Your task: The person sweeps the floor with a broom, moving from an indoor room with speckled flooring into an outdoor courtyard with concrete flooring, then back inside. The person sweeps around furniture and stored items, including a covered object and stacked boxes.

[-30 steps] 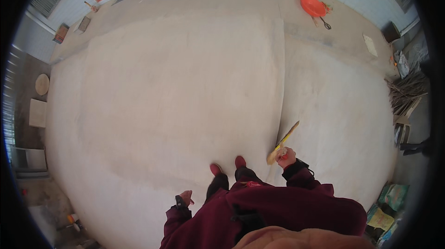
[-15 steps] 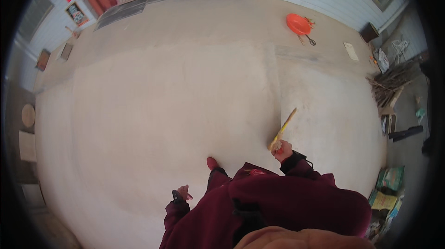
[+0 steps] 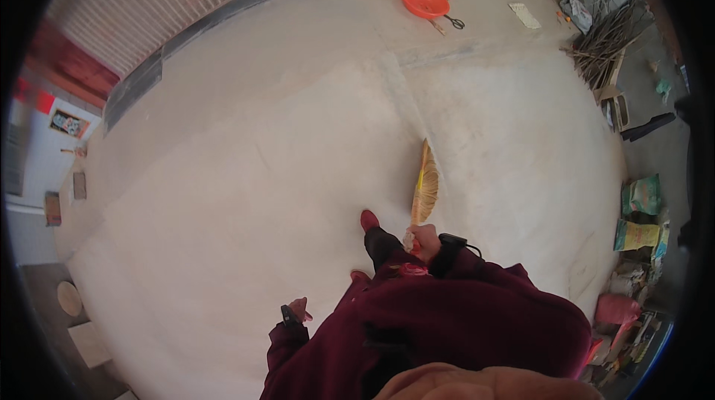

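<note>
My right hand is closed round the lower end of a palm-leaf fan. The fan is tan, ribbed and yellow along part of its length; it points away from me above the pale floor. Something red and whitish shows at the grip, too small to name. My left hand hangs low at my left side with its fingers curled. A small pink bit shows under those fingers, and I cannot make out what it is. Both wrists wear dark bands.
An orange basin stands far ahead, with scissors and red-green bits beside it. To the right lie a twig pile and several bags. A round board is at the left. A dark threshold runs along the far doorway.
The view has turned right and moved forward, bringing the basin and bags closer. The fan has rotated from nearly edge-on to show its ribbed face. My left hand stays low.
</note>
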Demonstrator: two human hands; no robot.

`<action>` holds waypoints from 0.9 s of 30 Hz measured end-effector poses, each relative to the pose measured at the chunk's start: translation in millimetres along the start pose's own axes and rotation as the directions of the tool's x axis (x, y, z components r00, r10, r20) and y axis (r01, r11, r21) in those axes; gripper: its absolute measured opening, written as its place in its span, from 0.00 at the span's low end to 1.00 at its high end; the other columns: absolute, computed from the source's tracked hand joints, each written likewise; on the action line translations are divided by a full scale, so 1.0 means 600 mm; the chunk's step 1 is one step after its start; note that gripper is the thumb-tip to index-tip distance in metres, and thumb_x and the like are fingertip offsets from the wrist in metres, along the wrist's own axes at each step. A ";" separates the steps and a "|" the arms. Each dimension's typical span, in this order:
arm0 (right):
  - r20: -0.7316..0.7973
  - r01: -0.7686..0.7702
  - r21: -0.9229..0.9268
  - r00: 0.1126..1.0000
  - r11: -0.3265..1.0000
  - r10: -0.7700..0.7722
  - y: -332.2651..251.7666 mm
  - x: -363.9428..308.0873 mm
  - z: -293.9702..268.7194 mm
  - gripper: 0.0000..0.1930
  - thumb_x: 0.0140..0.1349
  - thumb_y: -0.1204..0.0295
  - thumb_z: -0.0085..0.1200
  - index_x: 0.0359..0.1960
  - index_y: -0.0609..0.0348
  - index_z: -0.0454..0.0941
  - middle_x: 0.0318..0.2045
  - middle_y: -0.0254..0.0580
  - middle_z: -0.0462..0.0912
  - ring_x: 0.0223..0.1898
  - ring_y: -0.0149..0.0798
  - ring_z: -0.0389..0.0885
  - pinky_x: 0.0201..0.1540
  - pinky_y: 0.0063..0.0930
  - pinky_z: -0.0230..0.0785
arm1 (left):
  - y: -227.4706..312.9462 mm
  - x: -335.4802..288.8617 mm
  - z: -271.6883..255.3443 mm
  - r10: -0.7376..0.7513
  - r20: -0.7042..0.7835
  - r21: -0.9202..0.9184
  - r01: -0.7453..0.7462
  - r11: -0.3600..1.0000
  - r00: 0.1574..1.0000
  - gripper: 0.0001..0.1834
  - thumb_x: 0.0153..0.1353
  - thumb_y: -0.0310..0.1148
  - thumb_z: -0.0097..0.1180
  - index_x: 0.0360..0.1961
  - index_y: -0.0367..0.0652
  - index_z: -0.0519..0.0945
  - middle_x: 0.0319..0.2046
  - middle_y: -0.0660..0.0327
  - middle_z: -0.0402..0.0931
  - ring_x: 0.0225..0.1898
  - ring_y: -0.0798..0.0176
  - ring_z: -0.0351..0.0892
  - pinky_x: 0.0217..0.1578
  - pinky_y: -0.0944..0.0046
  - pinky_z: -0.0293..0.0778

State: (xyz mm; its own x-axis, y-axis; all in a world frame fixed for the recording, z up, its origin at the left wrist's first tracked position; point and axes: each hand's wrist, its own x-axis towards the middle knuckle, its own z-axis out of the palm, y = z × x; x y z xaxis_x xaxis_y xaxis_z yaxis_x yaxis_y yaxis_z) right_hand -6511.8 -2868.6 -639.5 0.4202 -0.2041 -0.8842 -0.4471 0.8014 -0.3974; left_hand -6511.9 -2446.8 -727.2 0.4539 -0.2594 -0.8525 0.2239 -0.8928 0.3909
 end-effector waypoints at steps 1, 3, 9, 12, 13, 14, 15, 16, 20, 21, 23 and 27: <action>0.056 0.000 0.035 0.998 0.999 -0.002 -0.019 0.012 0.016 0.06 0.46 0.78 0.46 0.14 0.61 0.66 0.12 0.42 0.69 0.14 0.38 0.69 0.19 0.28 0.62 | 0.020 0.001 -0.028 -0.018 -0.015 -0.005 0.018 1.000 1.000 0.19 0.58 0.40 0.29 0.37 0.36 0.68 0.17 0.54 0.75 0.14 0.61 0.73 0.20 0.64 0.71; 0.193 0.405 -0.341 0.913 0.849 -0.358 -0.058 0.028 0.028 0.05 0.44 0.76 0.49 0.15 0.61 0.68 0.13 0.43 0.71 0.16 0.42 0.72 0.21 0.29 0.64 | 0.058 -0.008 -0.072 -0.053 -0.047 -0.026 0.052 0.998 0.997 0.23 0.58 0.45 0.30 0.39 0.35 0.69 0.15 0.56 0.75 0.14 0.63 0.72 0.19 0.66 0.69; 0.590 0.819 -0.557 0.509 0.141 -0.627 -0.136 0.100 0.051 0.08 0.38 0.70 0.55 0.19 0.59 0.70 0.17 0.44 0.74 0.22 0.47 0.74 0.24 0.30 0.66 | 0.156 0.015 -0.181 -0.054 -0.084 0.049 0.058 0.997 0.995 0.24 0.59 0.45 0.29 0.41 0.35 0.68 0.14 0.57 0.75 0.14 0.66 0.72 0.20 0.68 0.69; 0.347 0.593 -0.155 0.782 0.790 -0.519 -0.146 0.128 0.101 0.08 0.37 0.70 0.55 0.19 0.58 0.71 0.17 0.44 0.74 0.22 0.47 0.74 0.25 0.31 0.67 | 0.197 0.033 -0.234 0.014 -0.065 0.214 0.000 0.977 0.998 0.23 0.59 0.44 0.29 0.41 0.35 0.67 0.14 0.58 0.75 0.14 0.66 0.72 0.21 0.69 0.69; 0.238 0.266 0.013 0.935 0.964 -0.261 -0.156 0.131 0.112 0.09 0.36 0.70 0.56 0.19 0.57 0.71 0.17 0.45 0.74 0.22 0.48 0.74 0.25 0.31 0.67 | 0.211 0.037 -0.246 -0.001 -0.059 0.210 0.013 0.978 0.998 0.21 0.58 0.43 0.30 0.39 0.35 0.67 0.17 0.56 0.74 0.18 0.63 0.72 0.23 0.66 0.68; 0.199 -0.079 0.207 0.979 0.975 0.037 -0.165 0.132 0.121 0.09 0.35 0.69 0.56 0.19 0.57 0.71 0.17 0.45 0.74 0.22 0.48 0.74 0.25 0.31 0.67 | 0.224 0.040 -0.259 -0.016 -0.053 0.206 0.026 0.978 0.998 0.19 0.57 0.41 0.31 0.37 0.36 0.67 0.19 0.54 0.74 0.22 0.59 0.72 0.25 0.63 0.68; 0.218 0.286 -0.180 0.945 0.941 -0.245 -0.177 0.130 0.129 0.09 0.36 0.70 0.55 0.19 0.57 0.70 0.17 0.45 0.74 0.22 0.48 0.74 0.25 0.31 0.67 | 0.238 0.042 -0.269 -0.044 -0.055 0.182 0.054 0.982 0.997 0.16 0.56 0.39 0.32 0.33 0.37 0.67 0.25 0.51 0.72 0.29 0.53 0.71 0.29 0.58 0.68; 0.356 0.588 -0.509 0.809 0.629 -0.468 -0.185 0.124 0.129 0.08 0.37 0.70 0.55 0.19 0.58 0.70 0.17 0.44 0.74 0.21 0.47 0.74 0.25 0.31 0.67 | 0.243 0.044 -0.279 -0.050 -0.017 0.186 0.053 0.981 0.999 0.14 0.56 0.37 0.33 0.32 0.38 0.67 0.28 0.49 0.71 0.33 0.50 0.71 0.32 0.56 0.68; 0.612 0.748 -0.664 0.546 0.003 -0.573 -0.206 0.135 0.150 0.06 0.39 0.71 0.52 0.19 0.58 0.69 0.18 0.43 0.74 0.23 0.43 0.76 0.26 0.30 0.67 | 0.260 0.065 -0.332 -0.055 0.007 0.162 0.053 0.985 0.998 0.11 0.55 0.35 0.35 0.32 0.38 0.66 0.32 0.47 0.71 0.37 0.46 0.71 0.35 0.53 0.68; 0.576 0.713 -0.700 0.594 0.037 -0.562 -0.206 0.148 0.159 0.05 0.41 0.72 0.50 0.19 0.58 0.69 0.17 0.41 0.73 0.22 0.41 0.75 0.25 0.30 0.67 | 0.259 0.074 -0.349 -0.072 0.009 0.109 0.071 0.991 0.997 0.11 0.55 0.35 0.35 0.33 0.38 0.66 0.32 0.47 0.71 0.36 0.46 0.71 0.34 0.53 0.68; 0.575 0.750 -0.657 0.562 0.073 -0.595 -0.200 0.192 0.179 0.02 0.45 0.74 0.46 0.19 0.57 0.67 0.16 0.37 0.72 0.20 0.38 0.73 0.23 0.29 0.65 | 0.252 0.096 -0.387 -0.046 0.034 0.178 0.039 0.983 0.998 0.11 0.55 0.34 0.35 0.33 0.38 0.65 0.31 0.47 0.71 0.36 0.46 0.71 0.34 0.53 0.68; 0.502 0.744 -0.622 0.619 0.244 -0.604 -0.208 0.286 0.207 0.04 0.41 0.73 0.49 0.19 0.59 0.69 0.17 0.42 0.73 0.21 0.43 0.74 0.23 0.31 0.65 | 0.228 0.151 -0.483 0.103 0.052 0.298 -0.114 0.948 0.993 0.20 0.58 0.42 0.30 0.38 0.35 0.66 0.20 0.53 0.74 0.20 0.58 0.72 0.22 0.63 0.68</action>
State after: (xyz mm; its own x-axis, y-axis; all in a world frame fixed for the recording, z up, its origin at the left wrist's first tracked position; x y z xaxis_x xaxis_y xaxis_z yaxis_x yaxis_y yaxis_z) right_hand -6285.9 -2934.0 -711.2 0.9266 -0.3281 -0.1838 -0.2884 -0.3060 -0.9073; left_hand -6190.0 -2485.8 -650.5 0.4289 -0.3690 -0.8246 -0.0963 -0.9262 0.3644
